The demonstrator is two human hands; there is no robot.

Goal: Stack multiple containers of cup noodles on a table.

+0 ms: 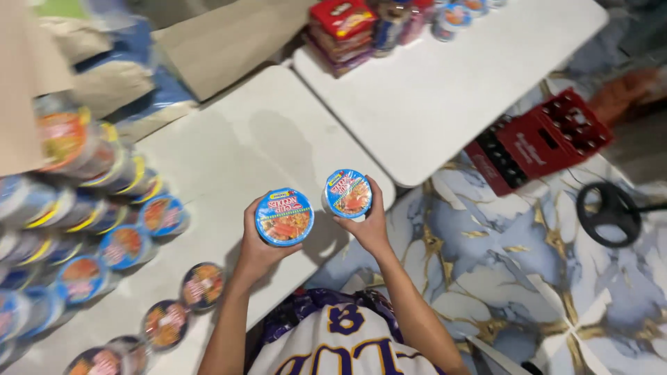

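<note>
Both hands are gripping noodle cups over the grey table [229, 149]: left hand [258, 248] is cradling the bigger blue-rimmed cup [284, 217] from beneath, right hand [369, 226] is wrapping the smaller cup [348, 194], lids tilted toward me so I am seeing both tops, beside the stacked cups [83, 229] at my left

Free room and obstacles around the two hands. The left hand [258, 246] and right hand [367, 226], each closed round a noodle cup, hang above the near white table [236, 149], whose middle and far end lie bare: open passage there. To the left, rows of stacked cups [83, 229] crowd the table edge and block that side. The far table [451, 83] is open across its near part; packets and cups [347, 28] wall its far edge. On the right floor, a red crate [538, 142] and a black wheel [608, 212] stand in the way.
</note>
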